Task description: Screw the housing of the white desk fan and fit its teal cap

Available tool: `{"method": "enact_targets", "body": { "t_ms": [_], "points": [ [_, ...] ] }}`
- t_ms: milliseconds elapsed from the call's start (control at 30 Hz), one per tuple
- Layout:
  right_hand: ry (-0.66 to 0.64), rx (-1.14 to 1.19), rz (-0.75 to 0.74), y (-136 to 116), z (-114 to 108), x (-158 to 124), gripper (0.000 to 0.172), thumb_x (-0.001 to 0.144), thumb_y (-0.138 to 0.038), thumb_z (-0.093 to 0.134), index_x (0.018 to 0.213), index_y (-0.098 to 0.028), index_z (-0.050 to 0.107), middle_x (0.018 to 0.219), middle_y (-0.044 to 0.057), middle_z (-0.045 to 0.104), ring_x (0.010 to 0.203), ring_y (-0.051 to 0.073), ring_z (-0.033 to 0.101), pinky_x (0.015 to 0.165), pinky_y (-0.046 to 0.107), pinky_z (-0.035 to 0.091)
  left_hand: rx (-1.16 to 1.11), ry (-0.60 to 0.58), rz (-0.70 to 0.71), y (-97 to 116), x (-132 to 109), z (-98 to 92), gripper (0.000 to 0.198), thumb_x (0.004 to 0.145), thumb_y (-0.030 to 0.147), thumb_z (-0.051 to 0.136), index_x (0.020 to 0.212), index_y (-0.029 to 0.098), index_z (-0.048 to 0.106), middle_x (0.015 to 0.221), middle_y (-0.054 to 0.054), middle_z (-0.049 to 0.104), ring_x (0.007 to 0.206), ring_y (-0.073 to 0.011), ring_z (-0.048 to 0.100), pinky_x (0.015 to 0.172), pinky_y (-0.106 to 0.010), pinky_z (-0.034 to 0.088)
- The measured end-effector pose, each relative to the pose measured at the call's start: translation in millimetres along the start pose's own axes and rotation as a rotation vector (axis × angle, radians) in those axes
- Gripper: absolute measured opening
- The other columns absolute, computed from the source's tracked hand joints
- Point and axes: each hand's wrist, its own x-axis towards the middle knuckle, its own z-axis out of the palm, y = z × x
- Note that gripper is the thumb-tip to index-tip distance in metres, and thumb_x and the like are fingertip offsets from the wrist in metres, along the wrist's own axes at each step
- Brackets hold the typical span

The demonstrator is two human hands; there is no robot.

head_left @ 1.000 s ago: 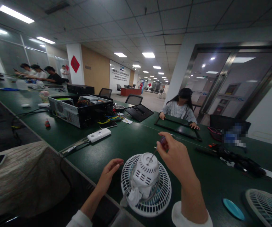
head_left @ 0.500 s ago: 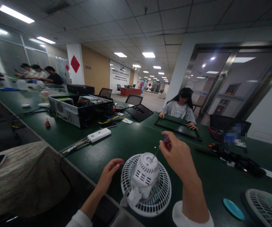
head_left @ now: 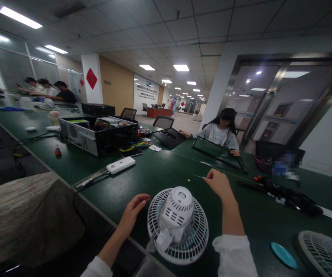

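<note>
A white fan rear grille with its motor housing (head_left: 178,225) lies face down on the green table (head_left: 160,171) in front of me. My left hand (head_left: 133,212) rests at the grille's left rim, fingers curled and loosely apart, holding nothing. My right hand (head_left: 219,183) has reached past the fan and is closed on a thin screwdriver (head_left: 199,176), whose metal shaft points left just above the table. A tiny pale speck, perhaps a screw (head_left: 189,179), lies on the table near the tip.
A second fan grille (head_left: 324,252) and a blue disc (head_left: 284,255) sit at the right. Black cables and tools (head_left: 284,192) lie beyond. An open computer case (head_left: 98,134), a white power strip (head_left: 120,164) and a person across the table tilting a black frame (head_left: 218,153).
My right hand lifted the screwdriver off the motor housing and moved it away, forward and down toward the table. The person opposite tilted the black frame up. My left hand stayed put.
</note>
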Motion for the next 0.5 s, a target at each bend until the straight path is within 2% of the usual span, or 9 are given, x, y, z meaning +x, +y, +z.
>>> {"method": "enact_targets", "body": {
  "t_ms": [133, 267, 367, 500],
  "points": [
    [-0.126, 0.008, 0.058, 21, 37, 18, 0.005, 0.073, -0.023, 0.058, 0.073, -0.019, 0.057, 0.083, 0.007, 0.065, 0.078, 0.018, 0.061, 0.062, 0.025, 0.042, 0.001, -0.004, -0.002, 0, 0, -0.2, 0.029, 0.065, 0.039, 0.063, 0.086, 0.018, 0.065, 0.094, -0.006, 0.069, 0.097, -0.0251, 0.061, 0.095, -0.039, 0.041],
    [-0.194, 0.023, 0.098, 34, 58, 22, 0.005, 0.072, -0.022, 0.059, 0.074, -0.018, 0.060, 0.085, 0.008, 0.067, 0.078, 0.018, 0.063, 0.063, 0.025, 0.045, 0.005, -0.007, 0.005, -2, 0, -1.2, 0.029, 0.067, 0.038, 0.062, 0.087, 0.018, 0.065, 0.096, -0.006, 0.068, 0.098, -0.0250, 0.061, 0.095, -0.039, 0.040],
    [-0.242, 0.039, 0.146, 52, 60, 23, 0.011, 0.072, -0.026, 0.059, 0.078, -0.018, 0.064, 0.089, 0.009, 0.068, 0.081, 0.018, 0.064, 0.065, 0.025, 0.047, -0.002, -0.008, 0.006, -3, 0, -1.7, 0.028, 0.068, 0.037, 0.061, 0.088, 0.018, 0.064, 0.097, -0.006, 0.068, 0.098, -0.0246, 0.061, 0.095, -0.039, 0.040],
    [-0.252, 0.023, 0.268, 92, 44, 19, 0.022, 0.076, -0.034, 0.054, 0.086, -0.018, 0.066, 0.096, 0.011, 0.067, 0.088, 0.021, 0.064, 0.069, 0.028, 0.049, -0.006, -0.009, 0.006, -3, 1, -1.8, 0.026, 0.068, 0.035, 0.061, 0.088, 0.018, 0.064, 0.095, -0.006, 0.068, 0.098, -0.0242, 0.061, 0.095, -0.039, 0.040]
  ]
}}
